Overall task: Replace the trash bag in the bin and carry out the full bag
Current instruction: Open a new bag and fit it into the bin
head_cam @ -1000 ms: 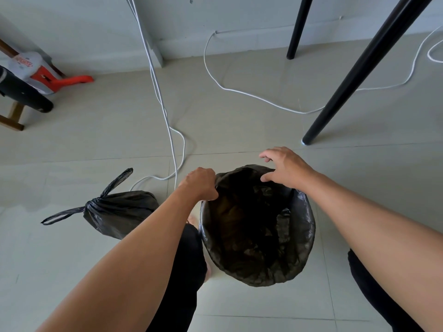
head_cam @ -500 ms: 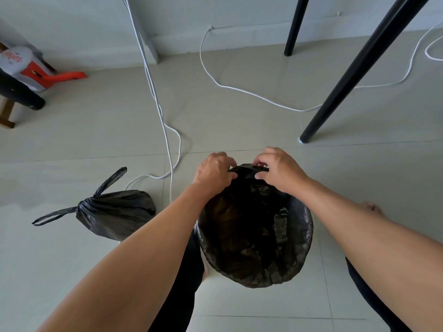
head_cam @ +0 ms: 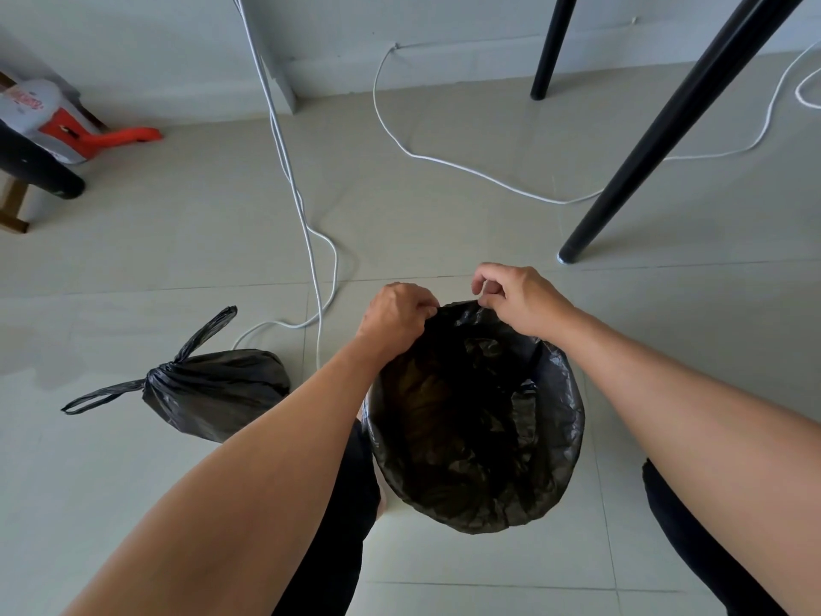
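Observation:
A round bin (head_cam: 560, 495) stands on the tiled floor between my legs, lined with a fresh black trash bag (head_cam: 480, 420) whose edge drapes over the rim. My left hand (head_cam: 393, 315) and my right hand (head_cam: 517, 295) are side by side at the bin's far rim, each pinching the bag's edge there. The full black bag (head_cam: 217, 389), knotted with two handle loops sticking out to the left, lies on the floor left of the bin, apart from both hands.
White cables (head_cam: 311, 242) trail across the floor beyond the bin. Two black table legs (head_cam: 657, 140) slant down at the upper right. A red-and-white appliance (head_cam: 53, 122) and a dark cylinder (head_cam: 35, 166) sit at the far left by the wall.
Both hands came together from the sides of the rim to its far edge and closed on the bag's edge. The full bag has not moved.

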### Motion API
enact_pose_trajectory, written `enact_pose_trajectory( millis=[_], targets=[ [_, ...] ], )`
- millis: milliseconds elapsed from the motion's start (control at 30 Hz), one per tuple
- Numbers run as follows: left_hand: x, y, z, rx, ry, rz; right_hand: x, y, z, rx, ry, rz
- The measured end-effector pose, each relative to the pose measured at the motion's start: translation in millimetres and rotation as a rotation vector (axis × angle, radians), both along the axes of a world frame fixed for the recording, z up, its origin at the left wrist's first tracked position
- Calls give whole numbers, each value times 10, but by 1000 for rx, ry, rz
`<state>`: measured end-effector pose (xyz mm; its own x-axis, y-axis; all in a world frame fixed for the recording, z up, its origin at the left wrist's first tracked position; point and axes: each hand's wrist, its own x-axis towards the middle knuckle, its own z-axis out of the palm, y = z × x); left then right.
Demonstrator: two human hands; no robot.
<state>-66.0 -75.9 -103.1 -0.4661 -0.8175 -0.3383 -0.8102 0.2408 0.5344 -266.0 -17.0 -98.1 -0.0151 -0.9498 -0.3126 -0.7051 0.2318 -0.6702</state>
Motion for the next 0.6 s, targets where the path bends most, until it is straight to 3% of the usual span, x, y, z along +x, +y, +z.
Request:
enact_pose_trajectory(
  millis=[267, 467, 600],
  targets=[
    [-9, 11, 33, -11, 14, 13, 42, -78, -5, 56, 76, 44],
    [52, 46, -44, -210, -50, -196, 33, -42, -28, 67, 185, 156],
    [24, 75, -80, -238, -172, -250, 17, -17, -59, 60, 232, 136]
  ],
)
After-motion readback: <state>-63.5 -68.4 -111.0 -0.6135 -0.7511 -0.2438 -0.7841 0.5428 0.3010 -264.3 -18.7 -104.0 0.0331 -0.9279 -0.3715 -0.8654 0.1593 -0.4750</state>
